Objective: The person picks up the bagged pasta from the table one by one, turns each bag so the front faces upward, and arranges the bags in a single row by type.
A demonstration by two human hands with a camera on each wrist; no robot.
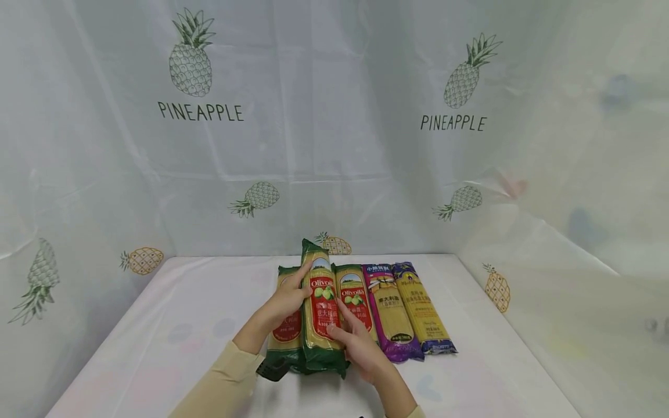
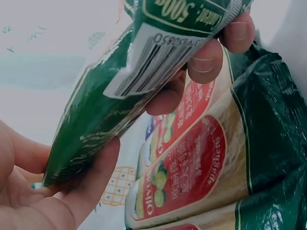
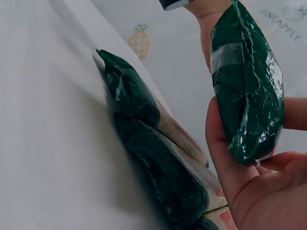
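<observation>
Both hands hold one green-ended spaghetti pack (image 1: 320, 284) with a red label, raised and tilted above a row of packs. My left hand (image 1: 284, 303) grips its left side, the thumb lying over the upper front. Lower on the right side, my right hand (image 1: 362, 347) grips it with the thumb on the front. The left wrist view shows the pack's green back and barcode (image 2: 148, 60). Beneath it lie similar packs, one at the left (image 1: 286, 332) and one at the right (image 1: 354, 284), both partly covered by the hands and the held pack.
A purple pasta pack (image 1: 393, 310) and a yellow-and-blue pasta pack (image 1: 422, 305) lie at the right end of the row. The white-covered table (image 1: 172, 325) meets a pineapple-print curtain (image 1: 334, 145) at the back and sides.
</observation>
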